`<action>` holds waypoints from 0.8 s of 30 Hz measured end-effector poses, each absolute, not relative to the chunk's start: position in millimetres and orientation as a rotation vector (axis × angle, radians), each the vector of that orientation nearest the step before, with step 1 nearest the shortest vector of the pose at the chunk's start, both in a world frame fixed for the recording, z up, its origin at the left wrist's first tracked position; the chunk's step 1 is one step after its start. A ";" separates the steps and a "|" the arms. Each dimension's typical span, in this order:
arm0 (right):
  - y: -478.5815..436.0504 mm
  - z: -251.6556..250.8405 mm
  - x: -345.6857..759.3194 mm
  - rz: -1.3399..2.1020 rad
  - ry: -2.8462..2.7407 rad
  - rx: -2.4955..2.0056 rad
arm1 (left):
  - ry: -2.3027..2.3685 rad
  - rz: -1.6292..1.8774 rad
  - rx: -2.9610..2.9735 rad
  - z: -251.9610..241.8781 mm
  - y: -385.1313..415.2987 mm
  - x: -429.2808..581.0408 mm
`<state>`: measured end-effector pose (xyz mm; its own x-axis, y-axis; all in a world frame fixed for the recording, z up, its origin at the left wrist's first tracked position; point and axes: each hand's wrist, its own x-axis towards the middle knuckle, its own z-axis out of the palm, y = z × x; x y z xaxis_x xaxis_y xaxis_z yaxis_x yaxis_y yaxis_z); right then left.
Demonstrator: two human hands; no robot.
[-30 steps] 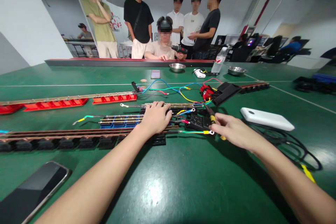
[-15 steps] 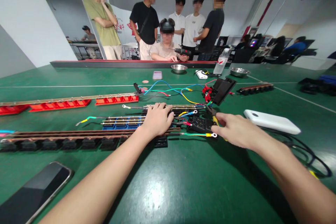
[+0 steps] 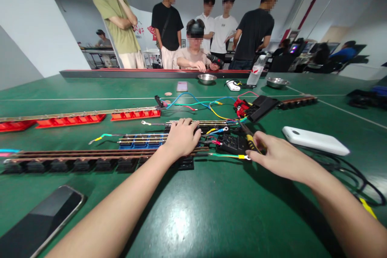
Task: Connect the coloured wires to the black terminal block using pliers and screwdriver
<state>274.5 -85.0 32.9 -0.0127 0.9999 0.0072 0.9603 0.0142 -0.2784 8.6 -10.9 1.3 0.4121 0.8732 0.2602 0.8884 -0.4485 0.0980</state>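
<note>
My left hand (image 3: pixel 184 138) lies palm down over the strips with metal rails, fingers spread, its wrist above a black-based strip with copper-coloured rails (image 3: pixel 99 154). Partly under the palm is a strip with a blue base (image 3: pixel 144 140). My right hand (image 3: pixel 279 155) is closed around pliers (image 3: pixel 250 142) with yellow and black handles. Their jaws point away and to the left, by the wires beyond a black connector block (image 3: pixel 231 143). A green-yellow wire with a ring terminal (image 3: pixel 229 156) ends near my right fingertips. Blue and red wires with terminals run between my hands.
A red-and-black plug part (image 3: pixel 254 108) with coloured wires lies beyond the pliers. Red-based strips (image 3: pixel 71 120) stretch along the left. A white power bank (image 3: pixel 316 140) with black cable lies right, a phone (image 3: pixel 45 219) front left. Across the table a person holds a drill (image 3: pixel 215 60).
My right hand has drawn slightly right with the pliers, showing more of their handles. The black cover of the red plug part has tipped lower to the right. My left hand stays put.
</note>
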 end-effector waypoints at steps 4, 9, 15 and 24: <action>-84.8 32.1 285.1 0.458 -1.947 -1.959 | -1.624 -0.432 -2.591 1.5 -10.9 9.0; -84.3 33.8 287.3 0.976 -1.526 -1.801 | -1.632 -0.418 -2.594 2.9 -11.8 9.2; -82.0 35.9 285.4 1.344 -1.123 -1.509 | -1.649 -0.387 -2.585 4.6 -12.0 10.1; -76.9 40.4 307.8 1.548 -0.862 -1.476 | -1.636 -0.399 -2.591 4.3 -11.1 9.9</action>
